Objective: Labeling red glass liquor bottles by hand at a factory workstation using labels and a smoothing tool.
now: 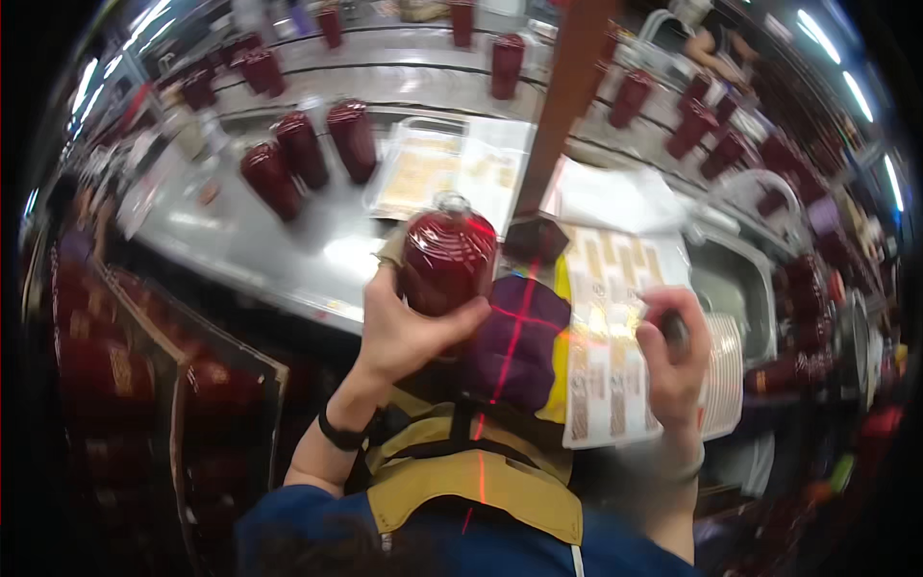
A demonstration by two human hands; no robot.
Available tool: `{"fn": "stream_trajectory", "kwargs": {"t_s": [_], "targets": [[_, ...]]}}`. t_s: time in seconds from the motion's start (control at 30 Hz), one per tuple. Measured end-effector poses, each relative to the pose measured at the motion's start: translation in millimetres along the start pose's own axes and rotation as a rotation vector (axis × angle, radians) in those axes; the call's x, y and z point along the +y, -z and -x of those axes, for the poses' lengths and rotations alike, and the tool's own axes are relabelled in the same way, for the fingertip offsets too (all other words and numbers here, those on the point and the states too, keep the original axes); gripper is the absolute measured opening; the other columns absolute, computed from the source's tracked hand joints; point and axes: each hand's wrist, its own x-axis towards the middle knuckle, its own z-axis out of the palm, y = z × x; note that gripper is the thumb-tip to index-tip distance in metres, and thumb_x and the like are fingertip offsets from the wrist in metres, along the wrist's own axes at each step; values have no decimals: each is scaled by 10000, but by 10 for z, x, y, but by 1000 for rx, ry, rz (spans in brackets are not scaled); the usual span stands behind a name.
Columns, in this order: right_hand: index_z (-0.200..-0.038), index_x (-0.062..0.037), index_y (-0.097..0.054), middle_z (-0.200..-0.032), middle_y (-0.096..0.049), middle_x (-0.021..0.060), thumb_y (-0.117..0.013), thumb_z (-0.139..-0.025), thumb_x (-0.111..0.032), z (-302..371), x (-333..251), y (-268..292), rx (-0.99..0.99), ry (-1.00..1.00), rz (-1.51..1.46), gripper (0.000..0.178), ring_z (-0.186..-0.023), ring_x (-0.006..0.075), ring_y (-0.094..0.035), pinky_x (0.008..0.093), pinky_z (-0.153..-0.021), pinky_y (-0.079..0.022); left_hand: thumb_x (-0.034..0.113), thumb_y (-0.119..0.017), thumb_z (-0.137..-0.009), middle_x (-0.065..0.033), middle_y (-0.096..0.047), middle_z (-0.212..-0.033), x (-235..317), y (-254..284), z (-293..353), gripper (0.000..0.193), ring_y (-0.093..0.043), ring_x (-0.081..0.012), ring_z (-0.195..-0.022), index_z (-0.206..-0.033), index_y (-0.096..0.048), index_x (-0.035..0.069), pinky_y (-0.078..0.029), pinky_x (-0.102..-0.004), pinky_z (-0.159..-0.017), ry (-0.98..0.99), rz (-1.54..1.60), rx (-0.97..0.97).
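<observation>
My left hand (409, 332) is wrapped round a glossy dark red bottle (447, 264), thumb across its near side. The bottle is tilted, with its small neck pointing away from me. To the right, my right hand (678, 351) is curled shut over the printed sheets, gripping a small dark thing that blur keeps me from making out. Those white sheets (601, 385) carry rows of gold patterned strips. Between my hands lies a purple cloth (524, 337) with a yellow edge, crossed by red light lines.
Several dark red bottles (351, 142) stand on the metal table (221, 245) at left. Another sheet (418, 173) lies beyond my bottle. A brown post (562, 106) rises mid-view. At right are a metal sink (735, 279) and ribbed white stack (723, 375). Bottles line the belts behind; another person (716, 48) works far right.
</observation>
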Motion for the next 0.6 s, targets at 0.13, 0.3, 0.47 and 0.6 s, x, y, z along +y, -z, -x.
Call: {"fn": "stream_trajectory", "kwargs": {"t_s": [0.13,0.3,0.47,0.6], "targets": [[-1040,-12,-620,-824,-506,-18,-634,-869,78,-30,192,37,26,-27,-84,193,-766,70,-464,225,-701,-374,107,-938,-678,-144,-682,-1163,-127,682,-441,668,-689,-220,-1007,-1222,-583,-46,-548,-361,-927,-111,-227,642],[-1026,-18,-611,-838,-473,-30,-630,-907,43,-81,351,5,58,-97,-88,135,-780,56,-425,213,-711,-338,149,-947,-606,-189,-626,-1243,-12,1738,-1381,856,-659,-272,-1082,-1302,-498,-64,-529,-387,-991,-496,-408,1286],[-1022,-16,-595,-850,-492,-29,-621,-922,39,-209,504,-86,4,-111,-120,117,-785,52,-439,212,-711,-357,229,-949,-546,-180,-639,-1246,-8,2918,-2508,902,-657,-325,-1136,-1292,-504,-14,-514,-421,-1031,-345,-495,1482],[-999,-9,-558,-907,-507,0,-556,-899,68,-238,765,-105,-47,-192,32,126,-878,99,-507,238,-797,-414,303,-983,-457,-222,-684,-1195,-449,3604,-3007,942,-682,-347,-1090,-1231,-572,-43,-542,-404,-975,-109,-557,1124]]}}
